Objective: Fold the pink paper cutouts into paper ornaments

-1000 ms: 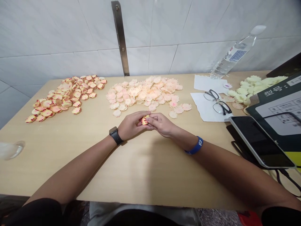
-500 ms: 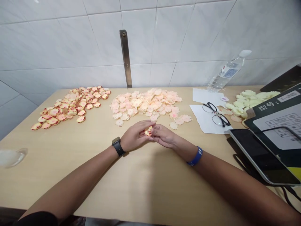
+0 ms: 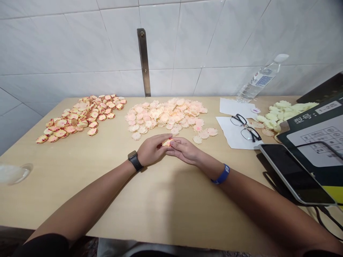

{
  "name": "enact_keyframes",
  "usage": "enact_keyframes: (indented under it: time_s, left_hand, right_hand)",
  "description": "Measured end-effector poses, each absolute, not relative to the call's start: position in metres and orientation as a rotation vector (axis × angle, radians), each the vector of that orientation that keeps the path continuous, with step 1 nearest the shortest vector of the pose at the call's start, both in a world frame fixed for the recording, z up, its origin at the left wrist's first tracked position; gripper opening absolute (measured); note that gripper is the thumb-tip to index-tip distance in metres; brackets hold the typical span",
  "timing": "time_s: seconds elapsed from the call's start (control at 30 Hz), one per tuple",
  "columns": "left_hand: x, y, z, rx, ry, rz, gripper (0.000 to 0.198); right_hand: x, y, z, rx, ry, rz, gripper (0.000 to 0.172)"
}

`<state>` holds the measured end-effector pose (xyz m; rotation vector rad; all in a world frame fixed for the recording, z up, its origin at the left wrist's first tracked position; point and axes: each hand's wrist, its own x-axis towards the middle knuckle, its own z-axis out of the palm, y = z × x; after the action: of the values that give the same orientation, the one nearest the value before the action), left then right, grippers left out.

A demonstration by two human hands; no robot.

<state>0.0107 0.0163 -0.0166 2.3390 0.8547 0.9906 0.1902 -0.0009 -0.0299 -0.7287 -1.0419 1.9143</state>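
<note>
My left hand [image 3: 152, 149] and my right hand [image 3: 187, 150] meet over the middle of the table. Between their fingers they grip a small flower-shaped piece [image 3: 168, 142], pale yellow with red marks on its scalloped edge. Part of it is covered by the fingers. Just beyond my hands spreads a pile of pale pink scalloped flower discs [image 3: 166, 114]. Farther left lies a heap of red-edged yellow flower pieces [image 3: 83, 116], which look like the held one. A black watch sits on my left wrist and a blue band on my right.
Eyeglasses [image 3: 250, 134] rest on white paper [image 3: 227, 137] at right. A tilted water bottle [image 3: 258, 80], pale green flower pieces [image 3: 284, 114], a phone [image 3: 297, 175] with cables and a dark labelled box [image 3: 308, 125] stand beyond. A whitish, blurred container [image 3: 13, 173] lies left.
The piece between my fingers has turned and now appears flatter and wider. My fingers have shifted around it, and the view has tilted slightly.
</note>
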Motion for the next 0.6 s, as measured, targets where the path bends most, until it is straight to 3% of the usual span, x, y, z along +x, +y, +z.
enact_keyframes:
  time_s: [0.17, 0.4, 0.6]
  left_hand:
    - [0.0106, 0.0160, -0.0136, 2.356, 0.843, 1.097, 0.031]
    - [0.0116, 0.0165, -0.0190, 2.452, 0.752, 0.981, 0.059]
    - [0.0145, 0.0131, -0.0206, 2.411, 0.790, 0.937, 0.056]
  right_hand:
    - [0.1906, 0.0013, -0.0273, -0.622, -0.924, 2.048, 0.031]
    - [0.1858, 0.0000, -0.0258, -0.792, -1.122, 1.875, 0.035]
    - [0.1833, -0.0008, -0.0296, -0.871, -1.318, 1.657, 0.044]
